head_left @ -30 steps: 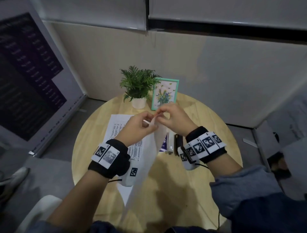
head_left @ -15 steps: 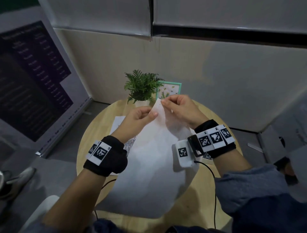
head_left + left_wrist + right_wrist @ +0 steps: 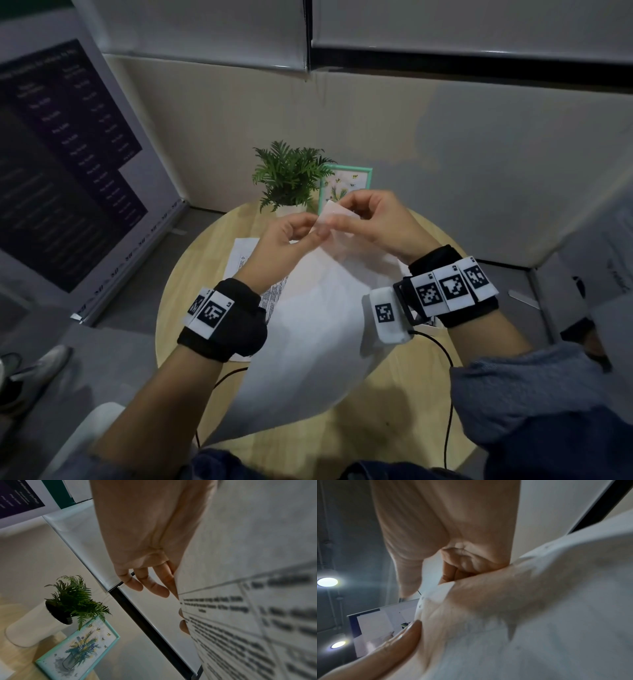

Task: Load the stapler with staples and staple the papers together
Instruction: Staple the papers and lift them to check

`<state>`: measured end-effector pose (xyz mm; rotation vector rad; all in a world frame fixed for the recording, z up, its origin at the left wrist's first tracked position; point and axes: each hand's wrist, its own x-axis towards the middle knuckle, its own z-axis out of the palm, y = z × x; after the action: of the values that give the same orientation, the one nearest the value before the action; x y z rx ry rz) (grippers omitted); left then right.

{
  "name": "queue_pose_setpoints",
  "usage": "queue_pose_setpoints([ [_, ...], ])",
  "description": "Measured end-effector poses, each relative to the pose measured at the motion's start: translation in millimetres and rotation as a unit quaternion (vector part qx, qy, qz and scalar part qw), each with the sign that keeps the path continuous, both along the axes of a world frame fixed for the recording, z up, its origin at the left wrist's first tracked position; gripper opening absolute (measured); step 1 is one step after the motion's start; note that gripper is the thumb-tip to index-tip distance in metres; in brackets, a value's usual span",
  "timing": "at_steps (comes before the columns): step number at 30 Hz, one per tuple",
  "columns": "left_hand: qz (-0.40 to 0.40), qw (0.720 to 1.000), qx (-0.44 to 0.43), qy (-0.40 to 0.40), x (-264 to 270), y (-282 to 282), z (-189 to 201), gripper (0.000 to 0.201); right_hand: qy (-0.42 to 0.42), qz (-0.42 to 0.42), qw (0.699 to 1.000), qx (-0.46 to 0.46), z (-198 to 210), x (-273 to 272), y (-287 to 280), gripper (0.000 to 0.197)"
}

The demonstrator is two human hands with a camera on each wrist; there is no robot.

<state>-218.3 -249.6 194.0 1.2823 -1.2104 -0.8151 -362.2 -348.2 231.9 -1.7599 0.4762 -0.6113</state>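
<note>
Two hands: both pinch one top corner of the lifted paper (image 3: 308, 325).
Left hand (image 3: 287, 240): pinches the corner from 9 o'clock, likely to keep the sheets lined up.
Right hand (image 3: 373, 222): pinches the same corner from 3 o'clock.
Printed sheet (image 3: 246, 260): flat on the counter (image 3: 394, 421), at 10 o'clock under the lifted paper.
Stapler: hidden, cannot tell where.
Plant (image 3: 291, 174): at 12 o'clock, out of the way.

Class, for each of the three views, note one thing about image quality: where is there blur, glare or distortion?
Head view: wide-angle bending curves the wall edges; the room is dim. Left wrist view: the printed text on the held paper blurs towards the lens, while the potted plant stays fairly sharp. Right wrist view: two ceiling lights flare, and the paper and the right hand are smeared.
</note>
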Motion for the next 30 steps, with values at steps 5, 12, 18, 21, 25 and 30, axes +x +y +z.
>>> queue_pose_setpoints([
  [5,-0.001,1.0,0.001,0.001,0.0,-1.1,-0.5,0.011,-0.018,-0.014,1.0,-0.016,-3.0,2.6,-1.8,0.006],
  [12,0.005,1.0,0.005,0.004,-0.5,-3.8,-2.4,0.013,-0.01,-0.033,0.999,-0.002,-4.1,4.5,-3.5,0.028],
  [18,0.036,0.999,0.007,0.008,5.3,5.9,-4.7,0.011,0.134,0.035,0.988,-0.074,-11.5,-5.1,-14.1,0.022],
  [21,0.071,0.997,0.023,-0.021,13.6,22.3,-5.0,0.01,0.204,0.061,0.969,-0.128,-18.1,-4.2,-16.2,0.008],
  [25,0.0,0.989,0.138,-0.057,32.9,57.0,-10.1,0.033,0.173,0.022,0.976,-0.131,-15.8,9.9,-7.0,0.011],
  [30,0.049,0.976,0.192,-0.092,85.0,104.8,-28.0,0.012,0.266,0.095,0.947,-0.151,-8.7,35.3,2.7,0.021],
])
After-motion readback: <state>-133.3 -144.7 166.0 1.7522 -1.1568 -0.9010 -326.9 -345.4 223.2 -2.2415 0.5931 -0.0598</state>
